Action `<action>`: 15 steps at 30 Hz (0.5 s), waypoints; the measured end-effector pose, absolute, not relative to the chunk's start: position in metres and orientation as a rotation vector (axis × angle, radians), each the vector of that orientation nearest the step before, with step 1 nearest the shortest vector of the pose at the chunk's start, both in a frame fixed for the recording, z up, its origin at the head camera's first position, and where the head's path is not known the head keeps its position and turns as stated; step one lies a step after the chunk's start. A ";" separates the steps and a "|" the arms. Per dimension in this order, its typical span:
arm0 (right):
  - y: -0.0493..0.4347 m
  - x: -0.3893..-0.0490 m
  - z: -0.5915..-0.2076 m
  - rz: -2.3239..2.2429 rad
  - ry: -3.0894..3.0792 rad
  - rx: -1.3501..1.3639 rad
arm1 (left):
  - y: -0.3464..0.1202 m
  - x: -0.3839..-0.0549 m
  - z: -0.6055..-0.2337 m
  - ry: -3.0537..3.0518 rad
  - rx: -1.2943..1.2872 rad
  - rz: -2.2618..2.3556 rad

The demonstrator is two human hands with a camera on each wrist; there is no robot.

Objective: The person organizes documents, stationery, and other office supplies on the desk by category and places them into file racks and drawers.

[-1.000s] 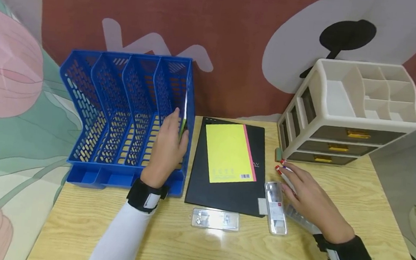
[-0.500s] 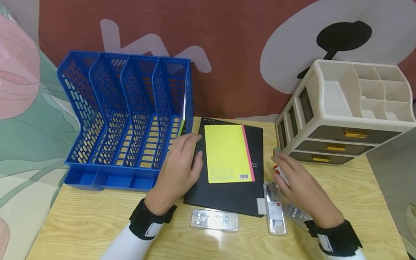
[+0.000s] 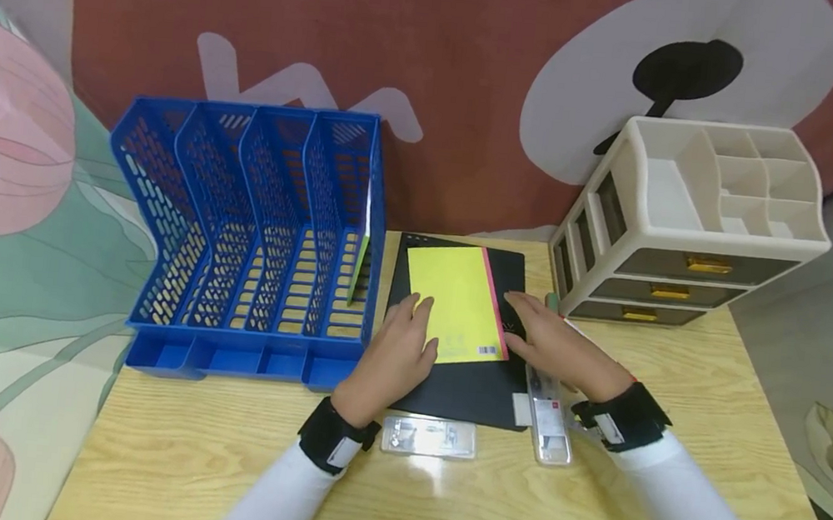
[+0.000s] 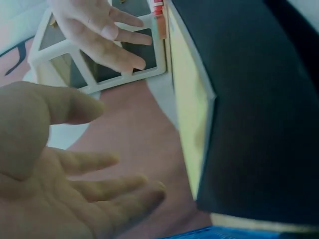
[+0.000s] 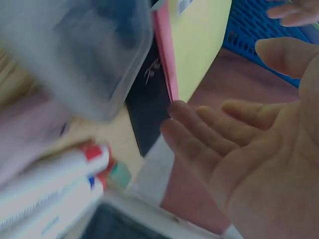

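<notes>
Flanking one yellow notebook (image 3: 455,289), our left hand (image 3: 393,361) and right hand (image 3: 557,345) extend relaxed fingers, gripping nothing; contact we cannot tell. Beneath the notebook: one black folder (image 3: 464,396). Nearer us: one clear case (image 3: 429,438). Leftward: blue file rack (image 3: 243,335). Rightward: cream drawer unit (image 3: 735,239).

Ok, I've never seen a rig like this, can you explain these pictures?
There's no robot, just a person's left hand and right hand. The wide picture is taken from the person's head; the two close ones, from each wrist. On the wooden table stand a blue file rack and a cream drawer unit. Between them, a yellow notebook lies on a flat black item, with clear cases nearby. Neither hand grips anything: both are by the notebook with loose fingers, though touching is hard to judge.
</notes>
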State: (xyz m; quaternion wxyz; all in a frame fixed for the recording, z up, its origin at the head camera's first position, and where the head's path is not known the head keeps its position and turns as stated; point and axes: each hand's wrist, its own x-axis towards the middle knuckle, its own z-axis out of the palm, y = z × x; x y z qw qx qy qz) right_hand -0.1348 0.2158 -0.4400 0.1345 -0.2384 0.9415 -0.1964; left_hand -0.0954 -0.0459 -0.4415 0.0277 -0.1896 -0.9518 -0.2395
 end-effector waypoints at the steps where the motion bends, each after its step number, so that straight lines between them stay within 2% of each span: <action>1: 0.214 -0.138 -0.442 -0.605 2.701 -0.673 | -0.045 -0.096 -0.444 -2.966 -0.568 -0.733; 6: 0.206 -0.150 -0.449 -0.794 2.561 -0.547 | -0.038 -0.101 -0.455 -3.090 -0.479 -0.777; 15: 0.191 -0.161 -0.459 -1.080 2.401 -0.129 | -0.033 -0.105 -0.466 -3.251 -0.437 -0.804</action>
